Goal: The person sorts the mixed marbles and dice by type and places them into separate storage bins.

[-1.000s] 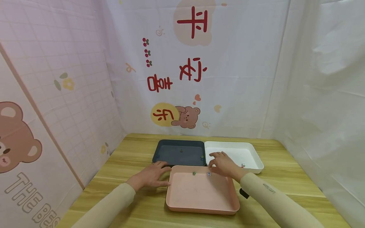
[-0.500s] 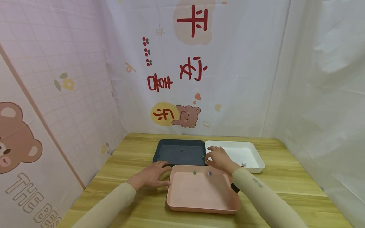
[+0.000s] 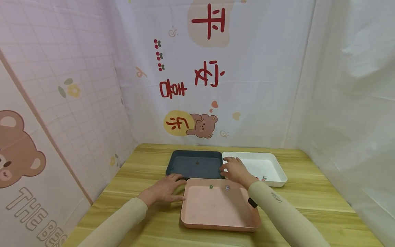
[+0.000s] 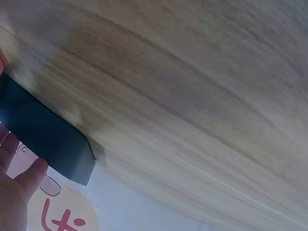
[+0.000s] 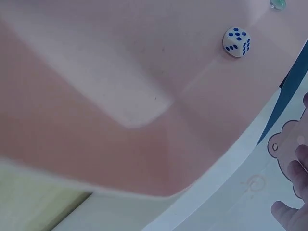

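A shallow pink tray (image 3: 216, 212) lies in front of me, holding a white die with blue pips (image 5: 236, 42) and a small green glassy piece (image 3: 211, 187) near its far side. My left hand (image 3: 163, 190) spreads its fingers at the pink tray's left edge and the near-left corner of the dark tray (image 3: 188, 153). My right hand (image 3: 236, 171) reaches over the pink tray's far edge, fingers bent and apart, its tips at the dark tray's right end. A tiny bluish piece (image 3: 219, 169) there is partly covered by the fingertips. No held object shows.
Right of the dark tray stands a white tray (image 3: 279, 168) with a small white die (image 3: 264, 177) and red bits near its front. Other tiny pieces lie in the dark tray, including a blue one (image 3: 172, 168). Printed cloth walls bound the wooden table (image 3: 132, 175).
My right hand has moved left, from the white tray's left part to the dark tray's right end. My left hand has stayed in place.
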Demonstrator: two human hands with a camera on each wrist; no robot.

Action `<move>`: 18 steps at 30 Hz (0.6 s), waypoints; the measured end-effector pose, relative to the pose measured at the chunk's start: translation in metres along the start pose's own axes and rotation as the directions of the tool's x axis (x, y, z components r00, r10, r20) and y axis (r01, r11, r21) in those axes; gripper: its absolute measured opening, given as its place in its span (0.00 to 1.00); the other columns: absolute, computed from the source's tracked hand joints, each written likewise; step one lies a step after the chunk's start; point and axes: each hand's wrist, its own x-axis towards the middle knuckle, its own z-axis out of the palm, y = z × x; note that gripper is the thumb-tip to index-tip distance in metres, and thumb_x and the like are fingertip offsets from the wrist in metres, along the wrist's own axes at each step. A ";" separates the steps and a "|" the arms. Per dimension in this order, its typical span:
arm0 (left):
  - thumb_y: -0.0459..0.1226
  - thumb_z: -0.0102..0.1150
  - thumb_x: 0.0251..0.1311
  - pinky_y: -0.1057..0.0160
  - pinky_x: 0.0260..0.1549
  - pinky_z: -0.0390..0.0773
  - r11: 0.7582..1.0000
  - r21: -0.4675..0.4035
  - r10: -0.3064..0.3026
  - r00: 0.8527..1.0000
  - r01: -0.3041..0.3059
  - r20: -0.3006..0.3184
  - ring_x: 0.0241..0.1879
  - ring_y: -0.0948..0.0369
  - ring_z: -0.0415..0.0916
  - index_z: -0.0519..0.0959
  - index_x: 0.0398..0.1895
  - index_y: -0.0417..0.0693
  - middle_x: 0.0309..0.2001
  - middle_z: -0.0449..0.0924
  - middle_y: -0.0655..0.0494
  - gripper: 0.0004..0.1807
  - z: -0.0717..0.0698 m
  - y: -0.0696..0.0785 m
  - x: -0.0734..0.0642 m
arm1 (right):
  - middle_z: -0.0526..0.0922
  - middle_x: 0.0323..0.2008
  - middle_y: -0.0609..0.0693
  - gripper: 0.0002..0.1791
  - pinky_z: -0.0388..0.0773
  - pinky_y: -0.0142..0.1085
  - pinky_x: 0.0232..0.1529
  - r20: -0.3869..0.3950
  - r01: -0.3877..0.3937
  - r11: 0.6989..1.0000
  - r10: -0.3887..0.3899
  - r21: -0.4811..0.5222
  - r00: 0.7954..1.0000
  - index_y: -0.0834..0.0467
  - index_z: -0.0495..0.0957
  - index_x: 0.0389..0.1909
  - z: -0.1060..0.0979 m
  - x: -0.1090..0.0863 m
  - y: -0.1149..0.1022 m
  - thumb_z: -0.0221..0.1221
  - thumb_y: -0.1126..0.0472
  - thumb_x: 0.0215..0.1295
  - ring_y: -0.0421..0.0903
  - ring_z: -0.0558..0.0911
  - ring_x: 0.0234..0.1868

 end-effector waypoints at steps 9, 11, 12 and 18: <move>0.66 0.53 0.62 0.42 0.64 0.65 1.000 0.013 0.001 1.000 -0.001 0.001 0.69 0.48 0.61 0.69 0.69 0.57 0.68 0.65 0.48 0.38 0.000 0.000 -0.001 | 0.75 0.61 0.63 0.04 0.60 0.66 0.63 0.029 0.024 1.000 -0.024 -0.015 0.999 0.49 0.89 0.36 0.001 -0.009 0.002 0.68 0.55 0.62 0.65 0.72 0.62; 0.66 0.53 0.62 0.43 0.64 0.64 1.000 0.011 -0.001 1.000 0.001 0.001 0.68 0.48 0.61 0.70 0.69 0.57 0.68 0.65 0.47 0.38 -0.001 0.001 -0.002 | 0.75 0.61 0.63 0.04 0.60 0.66 0.63 0.037 0.033 0.999 -0.033 -0.014 0.999 0.49 0.89 0.36 0.001 -0.011 0.001 0.68 0.55 0.62 0.64 0.72 0.62; 0.66 0.54 0.62 0.43 0.64 0.64 1.000 0.009 -0.001 1.000 0.001 0.002 0.68 0.48 0.61 0.70 0.69 0.56 0.68 0.65 0.47 0.38 -0.001 0.001 -0.002 | 0.75 0.61 0.63 0.04 0.60 0.66 0.63 0.040 0.036 0.999 -0.036 -0.013 0.999 0.49 0.89 0.35 0.001 -0.013 0.001 0.68 0.55 0.61 0.64 0.72 0.62; 0.67 0.52 0.62 0.43 0.64 0.64 1.000 0.005 -0.004 1.000 0.004 0.006 0.69 0.48 0.61 0.70 0.69 0.56 0.68 0.65 0.47 0.39 -0.001 0.001 -0.002 | 0.74 0.62 0.63 0.03 0.57 0.67 0.64 0.074 0.049 0.999 -0.049 0.002 0.996 0.48 0.88 0.34 0.002 -0.020 0.000 0.67 0.55 0.63 0.64 0.70 0.64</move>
